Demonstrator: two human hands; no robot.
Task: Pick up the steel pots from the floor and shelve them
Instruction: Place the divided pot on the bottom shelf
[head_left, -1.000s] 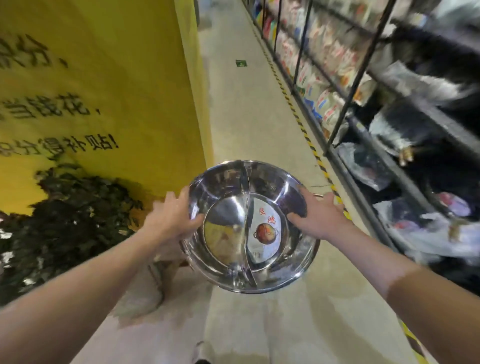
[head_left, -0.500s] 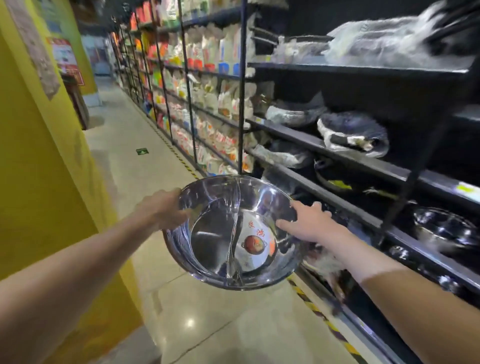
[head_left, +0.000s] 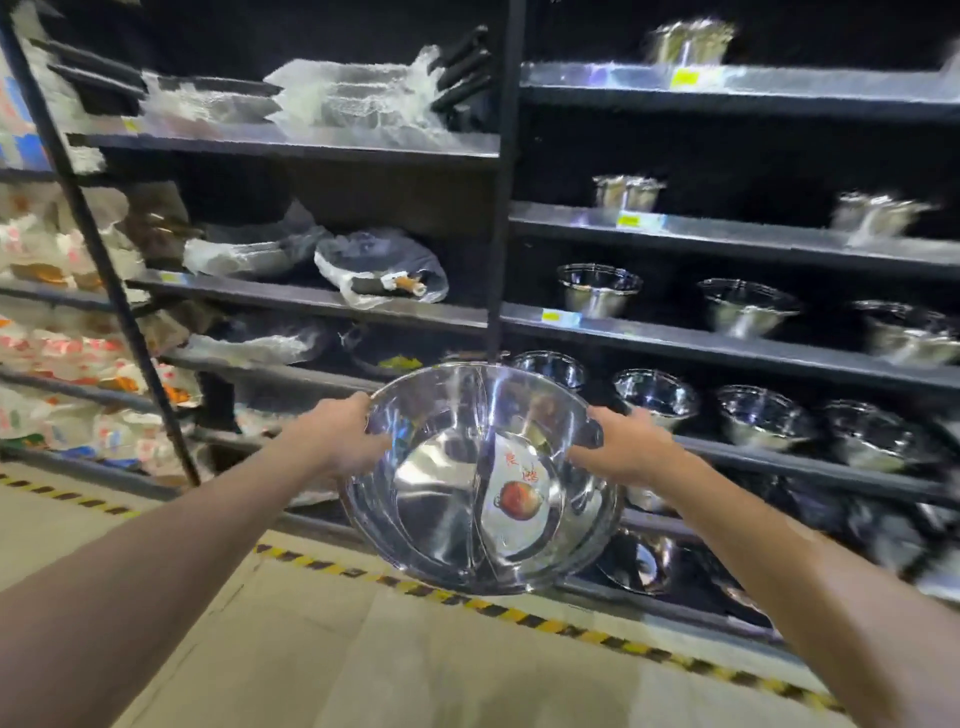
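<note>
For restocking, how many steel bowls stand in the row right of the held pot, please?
4: first bowl, second bowl, third bowl, fourth bowl, left to right; more may hide.

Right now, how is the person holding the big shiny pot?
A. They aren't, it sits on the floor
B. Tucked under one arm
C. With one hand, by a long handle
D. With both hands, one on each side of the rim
D. The left hand grips one side of the steel pot and the right hand grips the opposite side, holding it up in the air in front of the shelves.
</note>
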